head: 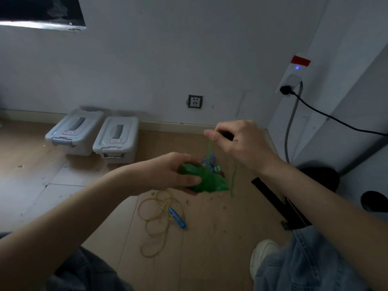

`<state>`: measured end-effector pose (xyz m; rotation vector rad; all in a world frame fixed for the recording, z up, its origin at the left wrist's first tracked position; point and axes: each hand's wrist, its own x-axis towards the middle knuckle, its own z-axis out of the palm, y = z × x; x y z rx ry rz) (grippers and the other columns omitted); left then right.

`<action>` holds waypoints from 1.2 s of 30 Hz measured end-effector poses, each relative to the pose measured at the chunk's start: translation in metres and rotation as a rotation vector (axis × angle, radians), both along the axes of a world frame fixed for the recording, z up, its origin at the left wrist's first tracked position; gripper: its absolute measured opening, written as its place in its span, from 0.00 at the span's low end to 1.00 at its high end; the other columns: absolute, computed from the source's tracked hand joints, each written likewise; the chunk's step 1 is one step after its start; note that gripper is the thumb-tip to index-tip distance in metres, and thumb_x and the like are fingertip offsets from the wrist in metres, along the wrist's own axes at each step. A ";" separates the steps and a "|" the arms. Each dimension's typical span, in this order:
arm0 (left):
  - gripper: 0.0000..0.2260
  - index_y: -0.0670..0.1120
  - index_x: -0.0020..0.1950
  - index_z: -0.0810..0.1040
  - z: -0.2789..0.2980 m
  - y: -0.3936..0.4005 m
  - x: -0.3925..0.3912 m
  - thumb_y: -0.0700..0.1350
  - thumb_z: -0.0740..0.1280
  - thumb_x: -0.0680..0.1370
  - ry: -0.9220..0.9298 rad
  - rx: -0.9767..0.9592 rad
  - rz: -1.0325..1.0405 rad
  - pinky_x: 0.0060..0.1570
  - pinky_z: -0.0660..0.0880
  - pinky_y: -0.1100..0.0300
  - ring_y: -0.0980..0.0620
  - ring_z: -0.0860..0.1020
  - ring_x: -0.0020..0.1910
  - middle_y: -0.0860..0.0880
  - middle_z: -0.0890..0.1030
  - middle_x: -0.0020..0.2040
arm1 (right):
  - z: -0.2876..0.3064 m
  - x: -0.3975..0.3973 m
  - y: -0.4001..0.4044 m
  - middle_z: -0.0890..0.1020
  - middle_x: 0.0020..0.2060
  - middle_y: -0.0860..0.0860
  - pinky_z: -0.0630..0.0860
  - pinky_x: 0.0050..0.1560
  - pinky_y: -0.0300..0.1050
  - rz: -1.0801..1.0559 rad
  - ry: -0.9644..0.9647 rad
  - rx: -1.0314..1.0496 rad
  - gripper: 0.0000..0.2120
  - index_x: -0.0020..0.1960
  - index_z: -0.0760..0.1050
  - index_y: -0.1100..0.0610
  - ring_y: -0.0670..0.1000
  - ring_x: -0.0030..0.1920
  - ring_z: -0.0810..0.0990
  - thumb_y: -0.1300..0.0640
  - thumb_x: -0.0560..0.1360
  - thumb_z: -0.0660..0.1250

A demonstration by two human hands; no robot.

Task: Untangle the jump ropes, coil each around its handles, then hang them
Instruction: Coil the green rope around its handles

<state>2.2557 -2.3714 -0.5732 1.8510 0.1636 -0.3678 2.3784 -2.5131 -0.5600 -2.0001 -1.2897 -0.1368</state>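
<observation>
The wooden floor (210,259) carries nearly everything, and it meets a pale wall (168,59) along a skirting at its far edge. Against that far edge, toward the left, two grey lidded storage boxes (75,132) sit side by side, touching or nearly so. At the floor's far right corner a white column stands with a power strip (294,74) fixed to it; a black cable (336,120) runs from its plug off to the right. A wall socket (195,101) sits low on the wall between the boxes and the corner. A dark chair base (321,179) and black bar lie near the floor's right edge, behind the right forearm.

The person's knees in denim fill the near corners, with a white shoe (262,257) on the floor near the right one.

The left hand (172,173) holds a green jump rope bundle (205,181) above the middle of the floor, its fingers curled round the coiled mass. The right hand (237,141), higher and just beyond, pinches a green strand (210,150) that runs down to the bundle; another length hangs loose beside the wrist. The hands and bundle hide part of a blue patterned handle (211,160) lying behind them.

On the floor below the hands a yellow jump rope (155,225) lies in loose loops, with its blue handle (178,217) beside the loops' right side.
</observation>
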 end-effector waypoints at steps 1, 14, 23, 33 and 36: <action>0.14 0.45 0.62 0.71 0.005 -0.003 -0.002 0.39 0.64 0.76 -0.023 -0.012 -0.083 0.45 0.78 0.65 0.53 0.82 0.47 0.47 0.80 0.51 | -0.001 0.000 0.000 0.66 0.19 0.43 0.61 0.25 0.33 -0.006 0.032 -0.023 0.19 0.27 0.68 0.51 0.45 0.21 0.66 0.52 0.76 0.65; 0.15 0.54 0.60 0.71 0.026 0.006 -0.014 0.44 0.63 0.74 -0.191 -0.127 -0.271 0.45 0.77 0.63 0.51 0.81 0.49 0.52 0.80 0.51 | 0.003 0.016 -0.011 0.63 0.19 0.46 0.59 0.22 0.30 0.116 0.474 -0.225 0.28 0.29 0.72 0.66 0.43 0.20 0.59 0.39 0.68 0.65; 0.11 0.49 0.54 0.72 0.014 -0.002 -0.011 0.44 0.66 0.72 -0.292 -0.147 -0.167 0.39 0.78 0.62 0.55 0.80 0.42 0.51 0.80 0.48 | -0.006 0.015 -0.007 0.78 0.31 0.58 0.70 0.33 0.45 0.134 0.394 -0.157 0.18 0.38 0.77 0.53 0.54 0.30 0.74 0.39 0.69 0.61; 0.15 0.47 0.53 0.75 0.015 0.012 -0.002 0.47 0.68 0.67 -0.432 -0.178 0.168 0.43 0.77 0.68 0.56 0.82 0.46 0.55 0.83 0.45 | -0.010 -0.003 -0.007 0.65 0.24 0.49 0.62 0.24 0.39 0.231 0.867 -0.156 0.14 0.40 0.68 0.60 0.45 0.23 0.59 0.57 0.81 0.53; 0.15 0.44 0.53 0.74 0.010 0.017 0.003 0.45 0.67 0.68 -0.386 -0.366 0.297 0.42 0.77 0.68 0.55 0.82 0.46 0.53 0.84 0.43 | -0.010 -0.012 -0.005 0.66 0.24 0.48 0.61 0.26 0.38 0.161 0.881 -0.221 0.20 0.36 0.69 0.60 0.45 0.23 0.60 0.50 0.81 0.53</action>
